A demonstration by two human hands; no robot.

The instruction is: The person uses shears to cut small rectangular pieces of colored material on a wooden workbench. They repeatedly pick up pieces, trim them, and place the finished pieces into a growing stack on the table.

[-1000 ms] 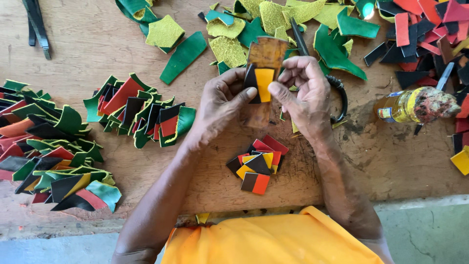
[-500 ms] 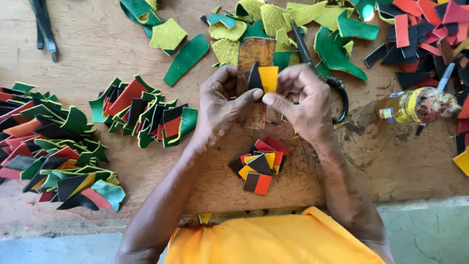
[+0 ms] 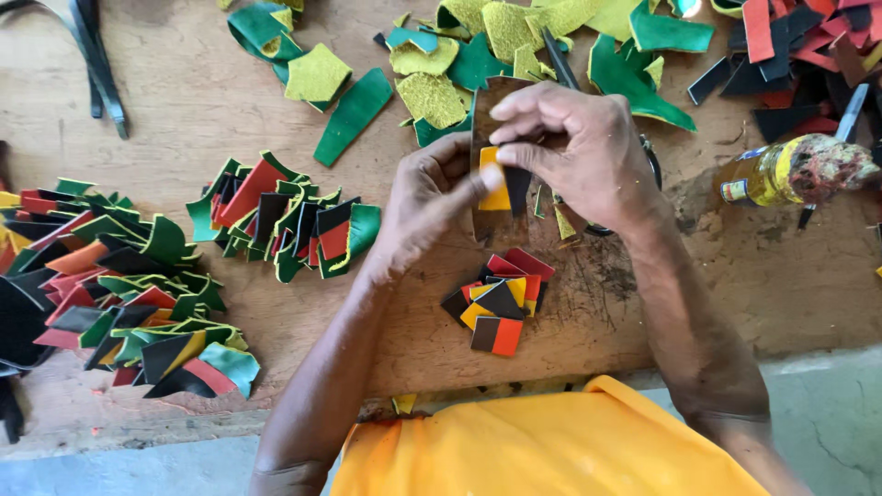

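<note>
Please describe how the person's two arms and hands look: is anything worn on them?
Both forearms are bare, with no sleeves reaching them. The left hand and right hand wear no gloves, and no ring, watch or bracelet is visible. The only clothing in view is a yellow-orange garment at the bottom edge.

Bare wood shows on the worktop [image 3: 184, 119] between the far scraps [image 3: 514, 46] and the left piles [image 3: 119, 276]. A bottle [image 3: 781, 174] blocks the right edge.
</note>
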